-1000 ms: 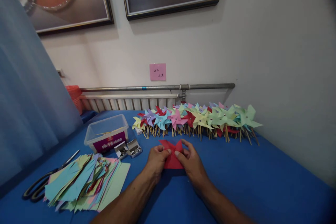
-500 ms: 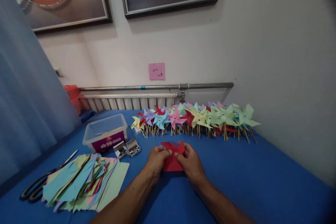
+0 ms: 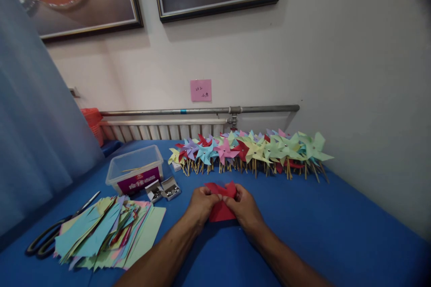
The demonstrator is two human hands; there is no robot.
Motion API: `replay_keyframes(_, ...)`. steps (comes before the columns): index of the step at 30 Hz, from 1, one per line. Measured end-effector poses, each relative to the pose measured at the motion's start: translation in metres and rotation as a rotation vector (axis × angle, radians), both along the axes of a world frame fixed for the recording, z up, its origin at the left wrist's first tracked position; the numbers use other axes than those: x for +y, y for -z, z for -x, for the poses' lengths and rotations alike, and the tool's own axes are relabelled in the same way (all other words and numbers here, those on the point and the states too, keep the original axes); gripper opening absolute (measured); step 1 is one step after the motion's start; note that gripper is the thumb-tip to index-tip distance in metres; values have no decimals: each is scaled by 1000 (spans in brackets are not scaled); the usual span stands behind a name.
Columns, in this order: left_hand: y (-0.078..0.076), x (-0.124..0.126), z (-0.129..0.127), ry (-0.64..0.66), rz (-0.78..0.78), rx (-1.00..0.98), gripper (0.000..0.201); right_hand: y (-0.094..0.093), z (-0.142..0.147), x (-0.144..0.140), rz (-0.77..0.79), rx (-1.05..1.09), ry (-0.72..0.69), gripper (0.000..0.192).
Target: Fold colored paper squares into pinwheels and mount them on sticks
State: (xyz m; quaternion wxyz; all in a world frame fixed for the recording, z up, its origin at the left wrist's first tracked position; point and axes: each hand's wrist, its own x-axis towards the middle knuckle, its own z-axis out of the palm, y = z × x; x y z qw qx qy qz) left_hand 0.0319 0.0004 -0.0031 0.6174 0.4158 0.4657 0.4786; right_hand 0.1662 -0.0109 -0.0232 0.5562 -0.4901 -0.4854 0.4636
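Observation:
A red sheet of paper (image 3: 222,211) is held up above the blue table between both hands, its upper corners folded inward. My left hand (image 3: 202,204) pinches its left side, the thumb pressed near the middle. On the other side my right hand (image 3: 247,206) grips the paper, its thumb almost meeting the left one. The fingers behind the paper are partly hidden. Beyond the hands stand many paper pinwheels (image 3: 256,152) on thin sticks, in several colours. Small open boxes of metal pins (image 3: 171,189) lie to the left of my hands.
A pile of cut coloured paper (image 3: 107,233) lies at the left, with black-handled scissors (image 3: 57,233) beside it. Behind them stands a clear plastic tub (image 3: 134,170) with sticks inside. A blue curtain (image 3: 37,121) hangs at the left; pipes (image 3: 202,111) run along the wall.
Both thumbs have moved closer together at the middle of the red paper, and its upper corners are folded further in. The other things have stayed put.

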Motion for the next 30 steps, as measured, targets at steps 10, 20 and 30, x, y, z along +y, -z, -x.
replay_keyframes(10,5,0,-1,-1,14,-9,20,2,-2,1,13,24,21,37)
replay_keyframes(20,-4,6,7,-256,68,-227,25,-5,0,-22,-429,-518,6,51)
replay_keyframes(30,-3,4,6,-230,43,-277,23,-6,-2,-26,-530,-802,-18,18)
